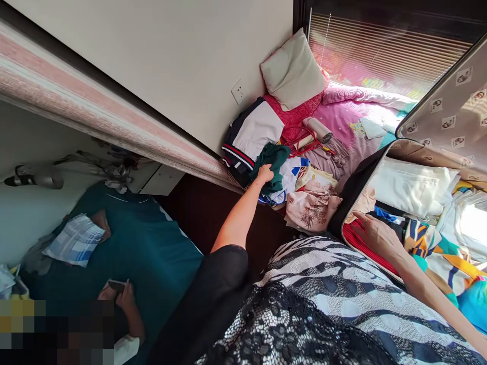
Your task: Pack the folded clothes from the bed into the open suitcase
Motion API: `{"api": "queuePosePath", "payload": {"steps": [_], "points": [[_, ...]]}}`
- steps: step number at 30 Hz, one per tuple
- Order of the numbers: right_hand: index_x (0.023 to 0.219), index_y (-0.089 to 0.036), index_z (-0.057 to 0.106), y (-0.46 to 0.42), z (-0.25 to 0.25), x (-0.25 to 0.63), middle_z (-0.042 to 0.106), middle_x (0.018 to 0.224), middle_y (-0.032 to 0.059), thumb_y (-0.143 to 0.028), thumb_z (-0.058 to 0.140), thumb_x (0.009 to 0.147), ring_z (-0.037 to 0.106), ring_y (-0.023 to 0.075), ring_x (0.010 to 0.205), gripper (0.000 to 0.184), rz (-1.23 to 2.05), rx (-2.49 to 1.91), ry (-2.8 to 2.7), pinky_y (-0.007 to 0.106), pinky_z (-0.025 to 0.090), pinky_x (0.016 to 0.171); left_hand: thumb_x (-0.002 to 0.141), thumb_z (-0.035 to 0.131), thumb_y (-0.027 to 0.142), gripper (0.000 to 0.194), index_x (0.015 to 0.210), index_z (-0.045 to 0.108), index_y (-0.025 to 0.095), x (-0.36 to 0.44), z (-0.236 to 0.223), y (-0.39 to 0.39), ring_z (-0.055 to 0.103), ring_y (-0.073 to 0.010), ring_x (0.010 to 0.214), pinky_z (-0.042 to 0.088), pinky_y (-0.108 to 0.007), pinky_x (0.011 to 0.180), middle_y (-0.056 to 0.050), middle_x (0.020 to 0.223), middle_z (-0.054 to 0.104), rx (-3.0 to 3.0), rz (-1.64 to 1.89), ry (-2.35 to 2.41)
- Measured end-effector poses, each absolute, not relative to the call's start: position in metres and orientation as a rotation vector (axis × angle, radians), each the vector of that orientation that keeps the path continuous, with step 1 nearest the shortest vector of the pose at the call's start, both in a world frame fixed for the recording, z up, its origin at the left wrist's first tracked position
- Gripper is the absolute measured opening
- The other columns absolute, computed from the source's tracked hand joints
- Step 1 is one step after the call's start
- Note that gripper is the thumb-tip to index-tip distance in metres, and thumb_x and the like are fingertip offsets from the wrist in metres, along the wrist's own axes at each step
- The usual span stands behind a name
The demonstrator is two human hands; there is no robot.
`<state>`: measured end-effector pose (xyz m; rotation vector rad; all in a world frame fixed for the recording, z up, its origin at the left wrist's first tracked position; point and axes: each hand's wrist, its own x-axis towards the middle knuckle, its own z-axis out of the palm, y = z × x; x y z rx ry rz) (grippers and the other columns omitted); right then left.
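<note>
My left hand [265,174] reaches to the pile of clothes beside the wall, its fingers closed on a dark green garment [274,162]. Under and behind that garment lies a white and navy jacket [255,133] with a striped hem. Blue-and-white clothing [288,178] and a pink printed cloth [311,207] are to its right. Over the open suitcase [337,215], my right hand [375,234] lies with fingers stretched out on red folded clothing [367,246]. White folded clothes [411,185] and a multicoloured patterned garment [422,238] fill the case around it.
A cushion [286,71] leans in the corner on pink bedding [346,114] by the window blinds [380,43]. Rolled fabric [317,129] lies behind the pile. At lower left, another person's hands [120,294] hold a phone above a green bed [152,253].
</note>
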<state>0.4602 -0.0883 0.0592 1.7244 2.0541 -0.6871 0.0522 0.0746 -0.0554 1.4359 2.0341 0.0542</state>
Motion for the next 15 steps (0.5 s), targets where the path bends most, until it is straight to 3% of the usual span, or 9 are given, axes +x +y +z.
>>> {"api": "queuePosePath", "payload": {"steps": [4, 6, 8, 12, 15], "points": [[0.160, -0.017, 0.064, -0.082, 0.056, 0.453, 0.070, 0.153, 0.0175, -0.034, 0.040, 0.112, 0.074, 0.0345, 0.131, 0.056, -0.673, 1.700, 2.076, 0.042, 0.062, 0.101, 0.103, 0.070, 0.031, 0.066, 0.165, 0.053, 0.014, 0.088, -0.066, 0.049, 0.051, -0.0366, 0.155, 0.045, -0.045, 0.127, -0.023, 0.167, 0.051, 1.516, -0.052, 2.058], [0.162, -0.018, 0.062, -0.079, 0.054, 0.452, 0.070, 0.153, 0.0168, -0.035, 0.041, 0.112, 0.075, 0.0355, 0.131, 0.057, -0.668, 1.700, 2.066, 0.044, 0.062, 0.100, 0.101, 0.069, 0.029, 0.079, 0.172, 0.041, 0.012, 0.106, -0.069, 0.041, 0.043, -0.0391, 0.160, 0.044, -0.047, 0.126, -0.027, 0.172, 0.042, 1.548, -0.135, 2.122], [0.162, -0.017, 0.063, -0.077, 0.054, 0.450, 0.071, 0.152, 0.0171, -0.036, 0.043, 0.112, 0.075, 0.0363, 0.129, 0.057, -0.664, 1.710, 2.067, 0.045, 0.062, 0.099, 0.100, 0.068, 0.025, 0.082, 0.174, 0.035, 0.012, 0.118, -0.069, 0.041, 0.045, -0.0388, 0.158, 0.047, -0.044, 0.122, -0.029, 0.171, 0.041, 1.540, -0.190, 2.163], [0.158, -0.016, 0.066, -0.075, 0.059, 0.443, 0.074, 0.146, 0.0194, -0.038, 0.049, 0.110, 0.077, 0.0362, 0.125, 0.055, -0.674, 1.733, 2.091, 0.043, 0.062, 0.097, 0.108, 0.060, 0.029, 0.069, 0.171, 0.039, 0.010, 0.112, -0.056, 0.056, 0.064, -0.0377, 0.139, 0.053, -0.043, 0.113, -0.031, 0.156, 0.055, 1.540, -0.158, 2.177], [0.159, -0.016, 0.065, -0.074, 0.063, 0.439, 0.076, 0.141, 0.0205, -0.037, 0.054, 0.109, 0.078, 0.0351, 0.121, 0.055, -0.718, 1.757, 2.105, 0.041, 0.062, 0.098, 0.105, 0.065, 0.030, 0.058, 0.160, 0.055, 0.014, 0.087, -0.040, 0.076, 0.068, -0.0351, 0.134, 0.054, -0.043, 0.111, -0.026, 0.148, 0.065, 1.454, -0.061, 2.168]]}}
